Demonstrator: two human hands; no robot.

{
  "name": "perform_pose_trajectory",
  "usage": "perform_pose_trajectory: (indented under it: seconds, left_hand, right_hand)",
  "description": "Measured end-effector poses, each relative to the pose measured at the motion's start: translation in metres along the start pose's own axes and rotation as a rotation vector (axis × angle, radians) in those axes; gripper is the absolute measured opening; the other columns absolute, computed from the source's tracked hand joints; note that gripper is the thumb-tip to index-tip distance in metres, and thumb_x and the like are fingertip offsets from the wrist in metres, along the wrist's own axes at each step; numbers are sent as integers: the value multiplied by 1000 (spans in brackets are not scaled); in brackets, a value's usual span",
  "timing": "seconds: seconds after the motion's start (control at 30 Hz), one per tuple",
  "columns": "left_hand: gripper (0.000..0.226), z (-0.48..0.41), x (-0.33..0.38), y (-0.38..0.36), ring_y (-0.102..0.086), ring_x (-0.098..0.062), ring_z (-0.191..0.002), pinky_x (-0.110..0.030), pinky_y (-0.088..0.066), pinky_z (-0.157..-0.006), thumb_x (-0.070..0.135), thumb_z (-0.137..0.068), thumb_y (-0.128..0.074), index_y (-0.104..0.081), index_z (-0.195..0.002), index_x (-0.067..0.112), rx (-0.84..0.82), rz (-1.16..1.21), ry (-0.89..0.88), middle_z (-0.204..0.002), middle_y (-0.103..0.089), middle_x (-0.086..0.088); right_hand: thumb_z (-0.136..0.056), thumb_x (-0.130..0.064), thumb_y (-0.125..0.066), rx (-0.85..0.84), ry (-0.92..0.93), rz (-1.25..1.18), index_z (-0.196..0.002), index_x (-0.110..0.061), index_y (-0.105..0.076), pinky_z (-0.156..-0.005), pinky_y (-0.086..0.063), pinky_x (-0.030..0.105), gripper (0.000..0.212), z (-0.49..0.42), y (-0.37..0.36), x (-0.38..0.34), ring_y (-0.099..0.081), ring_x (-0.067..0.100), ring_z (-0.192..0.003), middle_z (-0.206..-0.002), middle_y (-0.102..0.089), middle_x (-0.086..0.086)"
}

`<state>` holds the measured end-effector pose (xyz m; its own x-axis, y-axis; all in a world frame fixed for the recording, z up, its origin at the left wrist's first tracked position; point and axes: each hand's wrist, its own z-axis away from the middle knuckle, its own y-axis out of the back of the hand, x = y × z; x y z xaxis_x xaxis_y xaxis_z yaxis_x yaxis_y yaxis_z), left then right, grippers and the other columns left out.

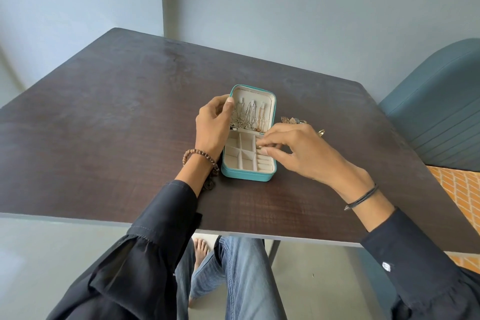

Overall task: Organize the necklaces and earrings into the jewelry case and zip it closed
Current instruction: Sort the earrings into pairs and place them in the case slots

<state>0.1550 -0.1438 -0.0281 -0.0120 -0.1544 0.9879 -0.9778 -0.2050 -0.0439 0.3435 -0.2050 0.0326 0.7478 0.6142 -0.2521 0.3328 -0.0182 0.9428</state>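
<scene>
Head camera, angled down over table (130,117).

Dark wooden table (130,117), open teal jewelry case (246,176) at centre, loose earrings (293,120) just beside it

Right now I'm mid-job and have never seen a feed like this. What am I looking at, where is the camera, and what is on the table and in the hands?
There is no machine here: a person works with two bare hands. The single picture comes from a wide-angle camera on their head, looking forward and down, so the arms reach in from the bottom.

On the dark table lies an open teal jewelry case. Its lid holds several necklaces hanging from hooks. Its lower half is split into pale compartments that look mostly empty.

The left hand steadies the lid's edge. The right hand reaches over the case's right side, fingertips pinching something small there; it is too small to name, possibly an earring.

A few loose earrings sit on the table just right of the lid. A blue chair stands at the right.
</scene>
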Motion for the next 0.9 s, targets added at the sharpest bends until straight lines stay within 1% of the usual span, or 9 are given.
perform_pose_trajectory:
  seconds: [0.07,0.17,0.27,0.37,0.43,0.57,0.7,0.77,0.9]
  left_hand:
    - [32,0,0,0,-71,-15,-104,-42,-57,-96,33,-102,-56,-71,-123,13,2,-9,-5,-108,-76,0]
    - [32,0,1,0,-71,-14,-103,-40,-57,-96,32,-103,-56,-70,-124,12,6,-15,-8,-109,-76,0]
    - [32,0,0,0,-71,-14,-104,-39,-57,-96,32,-103,-56,-70,-124,12,8,-13,-8,-109,-76,0]
    - [31,-1,-1,0,-71,-13,-104,-39,-57,-97,32,-103,-56,-71,-123,13,9,-7,-5,-109,-76,1]
    - [32,-1,-1,1,-71,-14,-104,-41,-57,-97,32,-102,-56,-71,-123,13,8,-4,-2,-108,-76,1]
    - [32,-1,0,1,-71,-14,-103,-43,-57,-96,34,-102,-57,-71,-122,14,6,-1,5,-108,-77,1]
    - [33,0,-1,0,-72,-14,-103,-44,-57,-96,34,-101,-57,-71,-122,13,2,6,6,-107,-77,1]
    - [32,-1,-1,0,-72,-15,-103,-44,-57,-96,34,-101,-57,-72,-121,13,0,6,7,-107,-77,0]
    - [32,0,-1,0,-71,-14,-103,-42,-57,-96,33,-102,-56,-71,-122,13,3,-6,1,-108,-76,0]
  right_hand:
    - [-95,-15,-71,-10,19,23,-113,-12,-78,-84,-51,23,19,0,-1,0,-64,11,-91,-102,-72,-1]
    - [-96,-16,-69,-36,6,50,-117,-13,-76,-87,-52,26,22,-1,0,-1,-63,9,-93,-104,-70,-1]
    - [-95,-17,-71,-35,-46,20,-120,-14,-73,-85,-52,19,26,0,3,-3,-62,-2,-85,-104,-68,-3]
    - [-91,-17,-75,0,-95,-26,-109,-13,-76,-80,-51,9,18,3,5,-2,-65,-4,-83,-104,-70,-3]
    - [-91,-16,-75,20,-115,-36,-103,-12,-78,-77,-49,6,14,5,4,-2,-65,-5,-79,-104,-72,-2]
    - [-90,-11,-74,53,-107,-22,-103,-11,-80,-70,-45,3,14,7,-3,-5,-58,-16,-80,-99,-73,-2]
    - [-90,-14,-72,45,-100,45,-101,-14,-80,-71,-50,16,13,1,-2,-7,-59,-1,-68,-90,-73,-4]
    - [-88,-12,-70,23,-89,64,-100,-14,-79,-73,-54,24,15,-2,0,-9,-63,6,-70,-87,-73,-5]
    - [-87,-9,-70,24,-65,46,-96,-12,-81,-77,-56,18,15,-3,2,-10,-70,4,-74,-90,-78,-4]
